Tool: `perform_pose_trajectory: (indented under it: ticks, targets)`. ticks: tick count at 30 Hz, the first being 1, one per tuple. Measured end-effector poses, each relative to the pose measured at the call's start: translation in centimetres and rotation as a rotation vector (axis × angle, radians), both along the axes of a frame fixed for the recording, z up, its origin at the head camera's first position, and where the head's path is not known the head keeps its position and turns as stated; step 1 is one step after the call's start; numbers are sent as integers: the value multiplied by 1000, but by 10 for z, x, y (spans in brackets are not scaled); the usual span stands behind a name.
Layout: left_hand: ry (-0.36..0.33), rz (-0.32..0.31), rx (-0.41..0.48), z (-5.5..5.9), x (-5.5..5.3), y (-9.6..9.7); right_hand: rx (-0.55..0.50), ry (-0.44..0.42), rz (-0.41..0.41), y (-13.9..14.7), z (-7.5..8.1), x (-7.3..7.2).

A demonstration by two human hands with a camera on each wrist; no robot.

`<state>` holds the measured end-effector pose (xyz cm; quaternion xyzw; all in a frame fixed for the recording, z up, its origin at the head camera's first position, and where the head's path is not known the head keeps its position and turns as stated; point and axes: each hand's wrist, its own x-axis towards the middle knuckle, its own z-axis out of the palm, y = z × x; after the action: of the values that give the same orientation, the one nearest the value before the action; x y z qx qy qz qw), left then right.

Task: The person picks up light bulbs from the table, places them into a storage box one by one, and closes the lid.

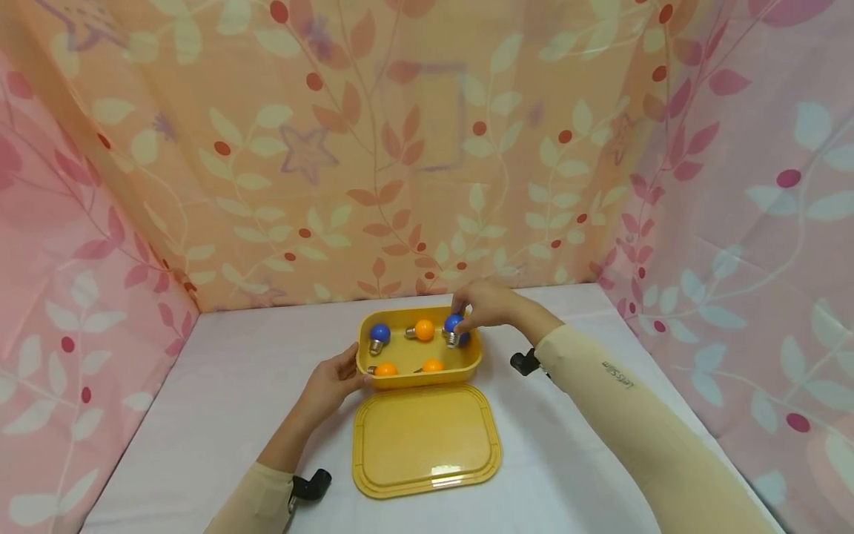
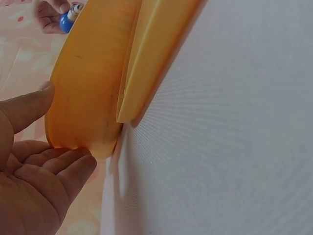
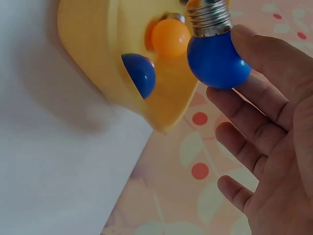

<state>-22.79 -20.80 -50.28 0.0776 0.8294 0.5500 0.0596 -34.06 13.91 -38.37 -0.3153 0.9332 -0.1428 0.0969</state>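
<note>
My right hand (image 1: 495, 304) pinches a blue light bulb (image 3: 212, 61) by its round part between thumb and fingertips, over the right end of a yellow plastic box (image 1: 427, 380). The bulb's silver screw base points down in the head view. My left hand (image 1: 331, 380) holds the box at its left end, thumb and fingers around the corner. Inside the box lie another blue bulb (image 1: 379, 334) at the left, an orange bulb (image 1: 423, 330) at the back middle, and two more orange bulbs near the front wall. A further blue bulb (image 3: 140, 74) lies at the right end, partly hidden.
A yellow lid (image 1: 427, 443) lies flat on the white-covered table (image 1: 267, 415), just in front of the box. Patterned cloth (image 1: 400, 148) hangs behind the table and at both sides. Each wrist wears a small black camera (image 1: 525, 362).
</note>
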Motion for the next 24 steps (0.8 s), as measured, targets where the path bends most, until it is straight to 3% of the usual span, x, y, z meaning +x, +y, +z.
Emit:
perform_pose_trajectory:
  ticks: [10, 24]
  targets:
    - [-4, 0, 13, 2, 1, -1, 122, 86, 23, -10, -16, 7]
    - [-6, 7, 28, -3, 1, -1, 140, 131, 72, -5, -40, 16]
